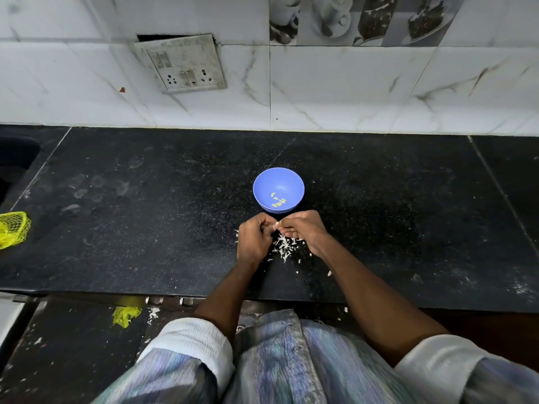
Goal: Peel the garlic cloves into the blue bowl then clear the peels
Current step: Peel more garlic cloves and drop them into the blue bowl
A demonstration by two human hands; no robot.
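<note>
Here, items were listed from largest to smallest.

- Black granite countertop (pixel 145 199): ran the width of the view below a white marble-patterned tiled wall (pixel 350 91); a tilted switch-and-socket plate (pixel 183 64) was set in the wall.
- Person's shirt and rolled sleeves (pixel 277 360): occupied the lower edge of the view.
- Left hand (pixel 252 239) and right hand (pixel 303 230): met just in front of the bowl, fingers curled, both pinching one small garlic clove (pixel 276 225) between their fingertips.
- Blue bowl (pixel 262 185): stood upright on the countertop just beyond the hands and held a few peeled garlic cloves (pixel 277 201) on its near side.
- Yellow mesh bag (pixel 13 228): lay at the far left edge of the countertop; a second yellow scrap (pixel 126 315) lay on the floor below.
- Garlic peels (pixel 284 247): were scattered in a white pile on the countertop under and between the hands, with stray flakes nearer the counter edge.
</note>
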